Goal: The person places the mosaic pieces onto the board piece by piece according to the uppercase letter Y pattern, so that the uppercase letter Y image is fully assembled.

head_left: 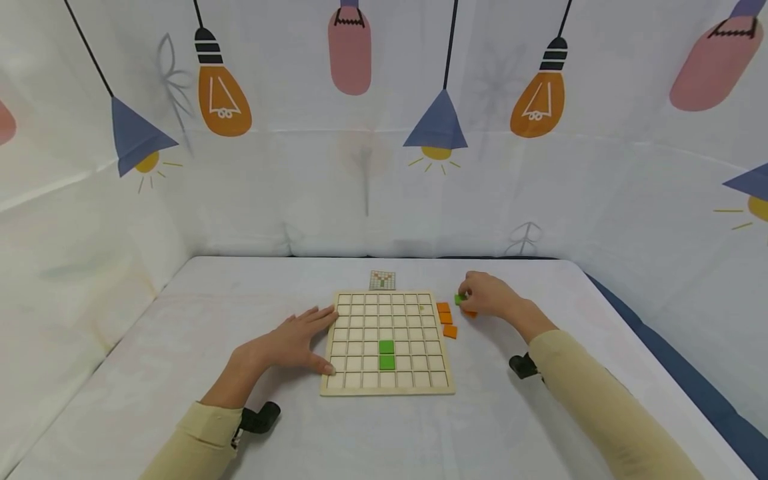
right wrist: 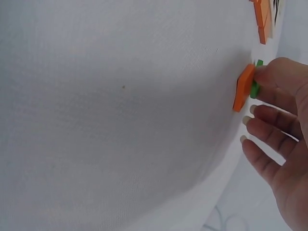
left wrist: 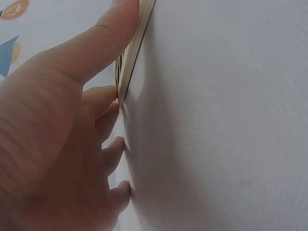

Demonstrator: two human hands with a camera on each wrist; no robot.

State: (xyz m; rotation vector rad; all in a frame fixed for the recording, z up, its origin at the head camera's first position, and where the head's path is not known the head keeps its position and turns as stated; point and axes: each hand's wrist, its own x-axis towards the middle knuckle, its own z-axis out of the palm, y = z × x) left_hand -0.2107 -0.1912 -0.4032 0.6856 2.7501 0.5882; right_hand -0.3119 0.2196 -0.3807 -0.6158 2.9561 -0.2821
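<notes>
A wooden grid board (head_left: 354,380) lies on the white table, with two green square tiles (head_left: 387,355) in its middle column, one right above the other. My left hand (head_left: 294,341) spreads its fingers along the board's left edge, thumb and fingertips touching it. Beyond the board's right side, my right hand (head_left: 491,295) pinches a green tile (right wrist: 257,79) between thumb and index finger. Close under that tile is an orange tile (right wrist: 244,88), partly covered by the hand in the head view. The other right fingers are loosely bent.
Several orange tiles (head_left: 445,318) lie along the board's right edge. A small card with a printed grid pattern (head_left: 382,280) lies behind the board. White cloth with printed lamps (head_left: 438,120) hangs behind the table. Each wrist carries a black camera (head_left: 261,418).
</notes>
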